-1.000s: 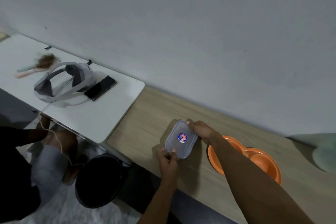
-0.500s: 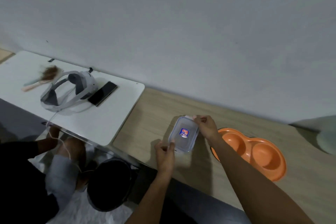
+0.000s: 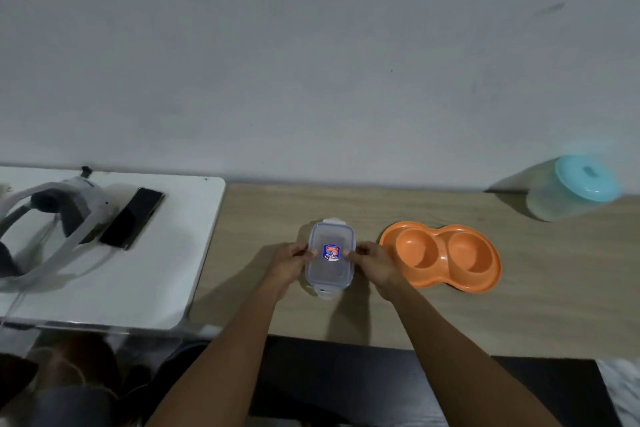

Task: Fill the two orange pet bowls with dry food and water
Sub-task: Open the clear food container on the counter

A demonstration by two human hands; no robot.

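A small clear plastic container [image 3: 330, 270] with a snap lid and a blue-red sticker sits on the wooden table. My left hand [image 3: 291, 262] grips its left side and my right hand [image 3: 374, 262] grips its right side. The lid lies on top; its end clips stick out at the far and near ends. Just right of my right hand lies the orange double pet bowl [image 3: 441, 258], both wells bare. A translucent jar with a turquoise lid [image 3: 571, 189] stands at the far right by the wall. The container's contents cannot be made out.
A white table [image 3: 145, 281] adjoins the wooden table [image 3: 519, 315] on the left, carrying a white headset [image 3: 52, 222] and a black phone [image 3: 133, 217]. Another person sits low at the bottom left. A grey wall runs behind both tables.
The view has swung level and to the right, showing the jar. My hands have shifted from the container's ends to its left and right sides, and the container now lies lengthwise away from me.
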